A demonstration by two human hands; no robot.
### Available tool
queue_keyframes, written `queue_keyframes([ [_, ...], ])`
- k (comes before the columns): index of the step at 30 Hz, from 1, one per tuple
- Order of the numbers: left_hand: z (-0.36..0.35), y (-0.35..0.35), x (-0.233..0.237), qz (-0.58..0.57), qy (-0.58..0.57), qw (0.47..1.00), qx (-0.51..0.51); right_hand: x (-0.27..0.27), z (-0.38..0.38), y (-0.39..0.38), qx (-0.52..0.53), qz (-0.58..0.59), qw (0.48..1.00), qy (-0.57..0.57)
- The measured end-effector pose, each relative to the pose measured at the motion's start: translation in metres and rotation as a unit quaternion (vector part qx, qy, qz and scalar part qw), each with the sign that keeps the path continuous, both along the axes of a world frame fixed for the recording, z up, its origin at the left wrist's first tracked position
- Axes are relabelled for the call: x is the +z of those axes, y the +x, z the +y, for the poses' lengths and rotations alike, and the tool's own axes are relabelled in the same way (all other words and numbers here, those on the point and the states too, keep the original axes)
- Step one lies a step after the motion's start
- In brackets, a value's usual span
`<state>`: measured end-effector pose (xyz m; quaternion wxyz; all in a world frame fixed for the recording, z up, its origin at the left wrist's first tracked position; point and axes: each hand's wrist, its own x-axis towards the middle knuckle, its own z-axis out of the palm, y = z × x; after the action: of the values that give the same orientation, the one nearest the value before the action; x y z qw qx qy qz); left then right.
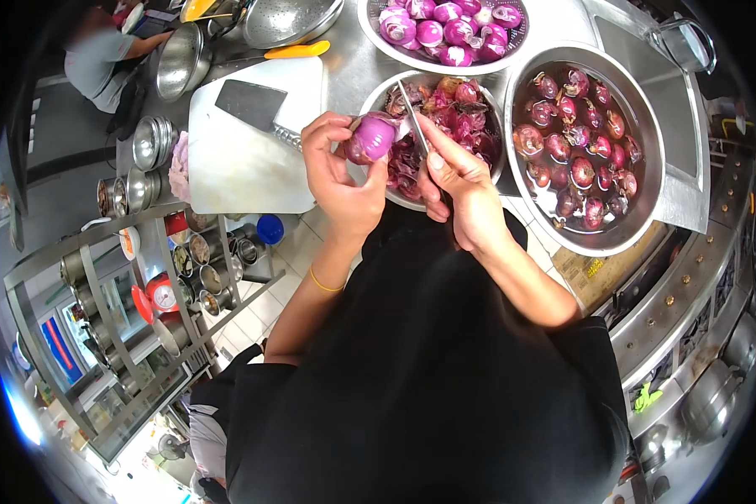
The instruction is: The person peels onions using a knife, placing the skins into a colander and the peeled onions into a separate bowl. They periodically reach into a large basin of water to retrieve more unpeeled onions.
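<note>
My left hand [342, 172] grips a red onion [370, 139] whose skin is partly off, showing smooth purple flesh. In my right hand [462, 181] is a knife [412, 118], its narrow blade pointing up and away, close beside the onion. Below both hands stands a metal bowl [499, 126] filled with dark onion skins [470, 118]. To the right, a large metal basin [659, 160] holds unpeeled red onions [581, 172] in water. Beyond the skins, a perforated metal colander [525, 38] contains peeled purple onions [458, 32].
A white cutting board [244, 181] with a cleaver [250, 102] lies left. A yellow-handled knife [298, 51] rests behind it, near metal bowls [183, 63]. A sink [676, 109] adjoins the basin. Another person [101, 63] is at the far left. Shelves [101, 252] stand lower left.
</note>
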<state>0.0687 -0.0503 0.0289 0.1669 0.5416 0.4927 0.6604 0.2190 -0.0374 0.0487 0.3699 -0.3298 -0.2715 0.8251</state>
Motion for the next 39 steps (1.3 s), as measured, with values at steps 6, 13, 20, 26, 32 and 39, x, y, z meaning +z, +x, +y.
queue_keyframes([
  [6,-0.004,-0.001,-0.008,-0.128,-0.081,0.987,-0.043,0.004,0.005,0.007,0.078,-0.138,0.962,0.222],
  [13,-0.003,0.002,-0.003,-0.020,-0.059,0.998,-0.017,0.004,0.006,0.010,0.102,-0.089,0.984,0.113],
  [20,0.003,0.000,-0.009,0.025,0.009,0.999,-0.034,-0.010,0.004,0.000,0.047,-0.048,0.992,0.107],
  [26,0.014,-0.003,-0.010,-0.004,0.027,0.998,-0.057,-0.007,0.006,-0.004,-0.021,-0.023,0.999,0.042],
  [32,0.015,0.003,-0.003,-0.009,-0.154,0.987,-0.046,0.000,0.005,-0.005,0.026,-0.097,0.977,0.188],
  [39,0.008,-0.007,-0.003,0.031,-0.204,0.978,-0.034,-0.022,0.030,0.019,-0.059,-0.170,0.974,0.137],
])
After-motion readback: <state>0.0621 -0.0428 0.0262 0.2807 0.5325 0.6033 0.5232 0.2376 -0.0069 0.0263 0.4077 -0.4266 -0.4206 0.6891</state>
